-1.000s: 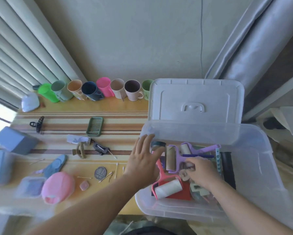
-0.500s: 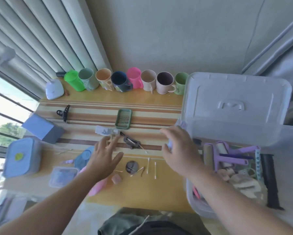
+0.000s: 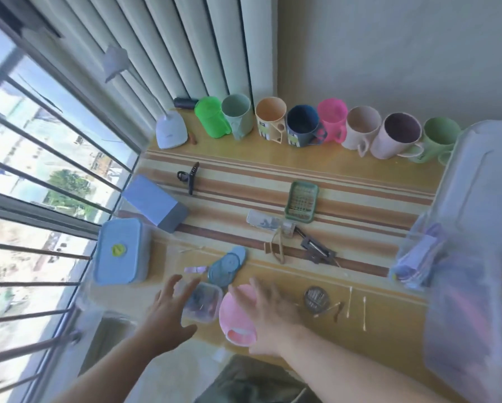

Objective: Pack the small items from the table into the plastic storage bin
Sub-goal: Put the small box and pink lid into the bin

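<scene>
Small items lie scattered mid-frame on the striped table (image 3: pixel 360 181). Nearest, the left hand (image 3: pixel 168 312) and right hand (image 3: pixel 268 312), both spread wide and empty, hover over a clear lidded box (image 3: pixel 203 303) and pink disc (image 3: pixel 238 318), apparently reaching to collect them. Plastic storage bin (image 3: pixel 470 301) waits at right; mugs (image 3: pixel 302 123) line the far edge.

Head-worn, one wide-angle view. Looks forward and steeply down, from close above, onto the table (image 3: pixel 374 181) and window (image 3: pixel 40 199).
</scene>
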